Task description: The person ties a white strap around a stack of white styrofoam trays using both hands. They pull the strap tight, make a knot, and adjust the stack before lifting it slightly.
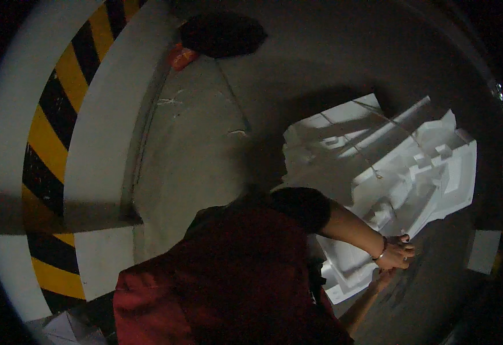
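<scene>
A pile of broken white polystyrene foam packing pieces (454,181) lies on the dark floor to the right, with thin string (365,159) running across it. My left hand (394,255), with a band on the wrist, is at the lower right edge of the foam with its fingers bent. Just below it is my right hand (386,273), mostly hidden behind the left one. Both hands are close together, perhaps touching. Whether either grips foam or string is too dark to tell. My dark red vest fills the bottom middle.
A pillar or wall with yellow and black hazard stripes (48,133) rises at the left. A black many-sided object (223,34) with a thin stick (232,95) is at the top, beside an orange bag-like thing (183,57). A pale sheet-like piece (63,330) shows at bottom left.
</scene>
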Tool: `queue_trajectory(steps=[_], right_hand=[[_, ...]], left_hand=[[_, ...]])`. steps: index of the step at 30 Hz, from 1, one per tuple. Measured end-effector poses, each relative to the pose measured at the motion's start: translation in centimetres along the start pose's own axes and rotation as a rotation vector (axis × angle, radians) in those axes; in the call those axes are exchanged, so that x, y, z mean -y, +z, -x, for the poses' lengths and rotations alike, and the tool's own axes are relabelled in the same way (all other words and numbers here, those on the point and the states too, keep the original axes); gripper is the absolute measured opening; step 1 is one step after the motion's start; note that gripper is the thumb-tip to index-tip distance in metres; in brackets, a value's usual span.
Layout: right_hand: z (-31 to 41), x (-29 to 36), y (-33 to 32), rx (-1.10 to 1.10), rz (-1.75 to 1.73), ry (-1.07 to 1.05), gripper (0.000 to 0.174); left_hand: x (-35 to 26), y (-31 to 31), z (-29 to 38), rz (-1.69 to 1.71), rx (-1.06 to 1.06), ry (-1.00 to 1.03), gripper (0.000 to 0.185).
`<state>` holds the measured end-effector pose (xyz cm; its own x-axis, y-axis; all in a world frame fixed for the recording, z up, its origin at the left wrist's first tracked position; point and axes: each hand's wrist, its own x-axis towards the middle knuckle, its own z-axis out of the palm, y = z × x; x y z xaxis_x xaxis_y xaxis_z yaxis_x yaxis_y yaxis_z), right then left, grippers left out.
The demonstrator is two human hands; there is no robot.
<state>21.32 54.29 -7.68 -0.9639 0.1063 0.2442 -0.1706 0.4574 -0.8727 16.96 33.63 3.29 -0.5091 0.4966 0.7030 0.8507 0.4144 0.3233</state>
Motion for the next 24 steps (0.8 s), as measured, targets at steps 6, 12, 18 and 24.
queue_trajectory(steps=[6,12,18,24], right_hand=[[1.5,0.5,2.4,0.011,0.08,-0.01,0.047],[3.9,-2.6,2.2,0.041,0.167,-0.04,0.046],[3.5,-2.8,6.3,0.316,0.065,-0.157,0.046],[4.1,3.2,10.9,0.285,-0.053,0.211,0.049]], left_hand=[[-1.0,-12.0,12.6,0.063,-0.208,-0.169,0.02],[-5.0,-23.1,31.1,-0.226,-0.275,-0.514,0.023],[-11.5,-30.3,43.0,-0.234,-0.009,-0.922,0.023],[-17.1,-32.5,52.5,-0.292,0.096,-1.159,0.022]])
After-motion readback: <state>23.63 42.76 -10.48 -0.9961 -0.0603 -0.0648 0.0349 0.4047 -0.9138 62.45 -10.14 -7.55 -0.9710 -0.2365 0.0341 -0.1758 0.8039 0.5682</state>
